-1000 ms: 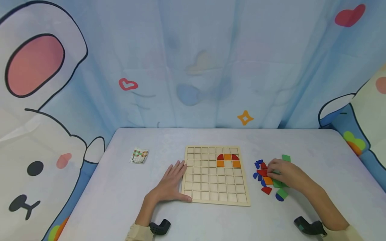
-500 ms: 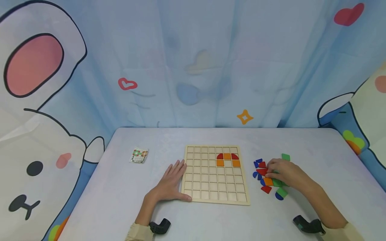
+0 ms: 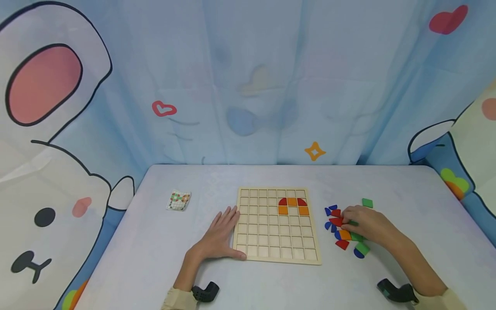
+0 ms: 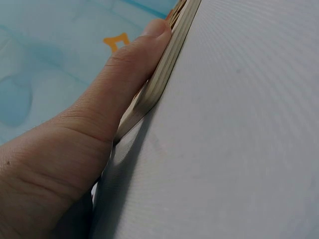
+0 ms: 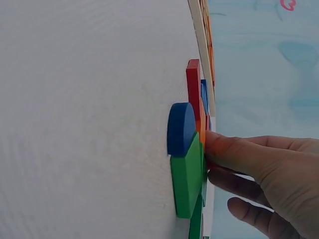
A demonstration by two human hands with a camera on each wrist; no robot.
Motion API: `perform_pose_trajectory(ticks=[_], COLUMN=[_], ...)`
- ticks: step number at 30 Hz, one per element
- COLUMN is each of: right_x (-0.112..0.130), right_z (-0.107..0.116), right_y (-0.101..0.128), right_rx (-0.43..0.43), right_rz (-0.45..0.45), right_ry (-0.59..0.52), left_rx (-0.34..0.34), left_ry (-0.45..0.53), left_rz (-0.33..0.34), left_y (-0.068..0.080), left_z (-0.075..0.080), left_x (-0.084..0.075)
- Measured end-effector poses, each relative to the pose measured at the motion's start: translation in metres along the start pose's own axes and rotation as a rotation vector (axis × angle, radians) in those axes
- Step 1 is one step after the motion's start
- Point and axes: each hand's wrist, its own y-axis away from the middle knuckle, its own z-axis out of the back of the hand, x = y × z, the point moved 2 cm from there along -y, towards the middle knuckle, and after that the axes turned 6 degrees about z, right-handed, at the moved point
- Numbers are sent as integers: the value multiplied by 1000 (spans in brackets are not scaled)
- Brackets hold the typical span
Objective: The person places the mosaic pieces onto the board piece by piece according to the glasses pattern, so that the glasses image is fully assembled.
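My left hand (image 3: 220,234) lies spread at the left side of a wooden grid board (image 3: 271,254), its thumb (image 4: 134,59) pressed along the board's edge. My right hand (image 3: 366,221) reaches into a pile of flat coloured pieces right of the board. Its bent thumb and fingertips come together at a red piece (image 3: 335,221) and green pieces (image 3: 355,236); I cannot tell whether one is pinched. Beside them lie an orange square (image 3: 345,234), a blue half-round piece (image 5: 180,128) and a green square (image 5: 187,177). Red rounded pieces (image 3: 283,201) and orange squares (image 3: 292,202) sit in the board's upper right cells.
A small pattern card (image 3: 179,200) lies on the table at the left. A lone green square (image 3: 367,203) is behind the right hand, and a red piece (image 3: 342,244) lies at the pile's front. A blue printed curtain (image 3: 267,129) hangs behind the table.
The right hand's fingers stay at the pile, where an upper red piece has shifted slightly left and the orange square a little. The left hand and board keep their places.
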Motion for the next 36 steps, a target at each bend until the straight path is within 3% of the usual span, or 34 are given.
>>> perform_pose_trajectory(ticks=[12, 16, 24, 31, 36], right_x=[10, 27, 63, 78, 84], right_z=[14, 12, -1, -11, -10], right_y=[-3, -10, -27, -38, -43], right_rx=[-82, -102, -166, -193, -160], right_rz=[-107, -49, 112, 145, 120], right_ry=[-39, -66, -19, 20, 3], left_rx=[-7, -5, -5, -4, -6], left_ry=[6, 3, 8, 7, 5], left_rz=[-4, -4, -3, 1, 9], left_y=[0, 0, 1, 0, 0], left_z=[-3, -4, -2, -2, -2], left_x=[3, 4, 3, 2, 2])
